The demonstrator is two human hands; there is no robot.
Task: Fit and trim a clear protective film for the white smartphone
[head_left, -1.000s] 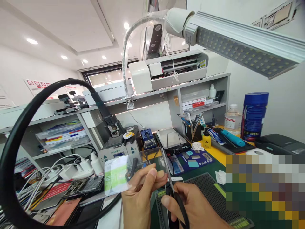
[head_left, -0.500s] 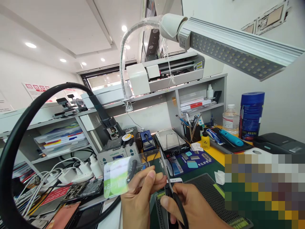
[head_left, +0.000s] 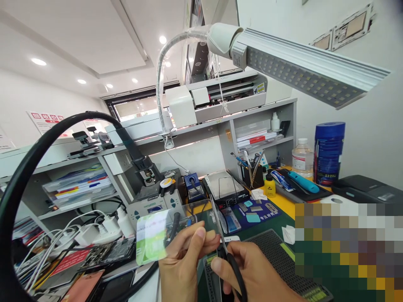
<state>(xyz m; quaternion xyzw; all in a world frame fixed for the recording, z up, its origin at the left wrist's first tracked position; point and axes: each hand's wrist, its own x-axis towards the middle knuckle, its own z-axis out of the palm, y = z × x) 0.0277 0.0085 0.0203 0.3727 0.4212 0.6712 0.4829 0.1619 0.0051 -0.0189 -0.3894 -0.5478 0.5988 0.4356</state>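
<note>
My left hand (head_left: 184,260) is closed on a clear plastic film (head_left: 151,239) with a green and white printed part at its left end. The film stands up from my fingers and stretches right toward the blades. In my right hand (head_left: 252,268) is a pair of scissors (head_left: 235,270) with black handles, its blades pointing up and away at the film's right edge. Whether the blades are fully closed is hard to make out. Beneath my hands, partly hidden, a white-edged phone (head_left: 232,239) lies on a grey perforated mat (head_left: 270,256).
A thick black hose (head_left: 34,163) arches across the left side. An LED lamp (head_left: 302,71) hangs overhead at right. Behind the hands stand a soldering station (head_left: 193,184), a hot plate (head_left: 223,186) and a small yellow bottle (head_left: 270,186). Phones and cables crowd the left.
The view has shifted slightly. Both hands, the plastic film and the scissors keep nearly the same positions, with only a slight tilt of the film.
</note>
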